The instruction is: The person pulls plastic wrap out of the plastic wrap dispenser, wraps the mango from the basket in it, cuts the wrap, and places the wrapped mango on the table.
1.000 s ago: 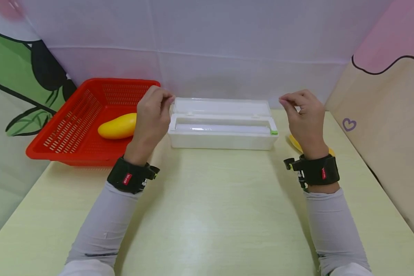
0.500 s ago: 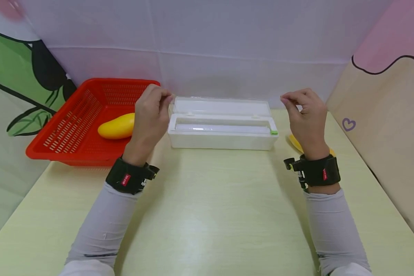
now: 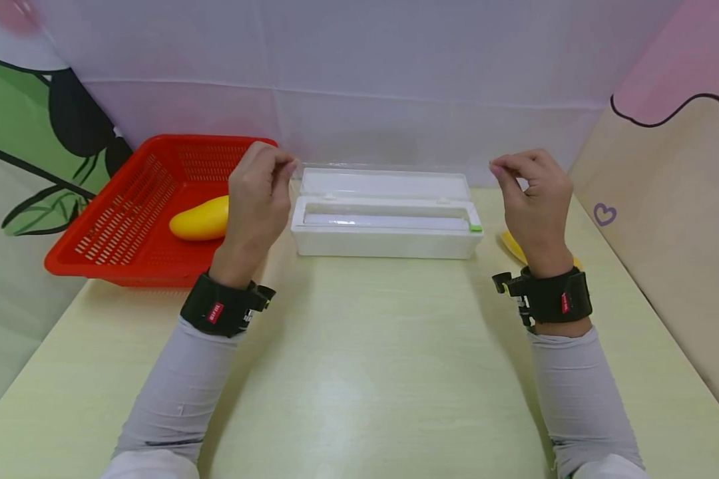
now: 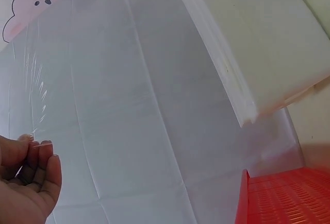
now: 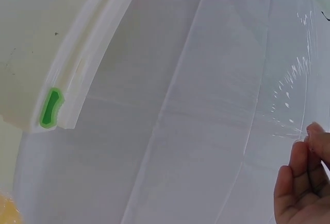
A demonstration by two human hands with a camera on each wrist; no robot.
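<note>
My left hand (image 3: 256,209) pinches one corner of a sheet of clear plastic wrap (image 4: 41,98) between thumb and fingers. On the other side, my right hand (image 3: 536,206) pinches the opposite corner, so the film spans the gap between both hands. Its glints show in both wrist views; in the head view only a faint top edge is visible. Between and below the hands stands a white plastic wrap dispenser (image 3: 383,246), its lid (image 3: 386,184) raised and a roll inside. A green slider (image 5: 50,108) sits at its right end.
A red basket (image 3: 120,271) at the left holds a yellow mango-shaped fruit (image 3: 200,219), partly covered by my left hand. Behind my right wrist lies another yellow object (image 3: 512,248), mostly hidden. A fabric backdrop (image 3: 359,80) rises close behind the dispenser.
Both hands have risen slightly and drifted a little farther apart, still pinching the wrap. The film's edge now shows above the dispenser's lid. Dispenser and basket have stayed put.
</note>
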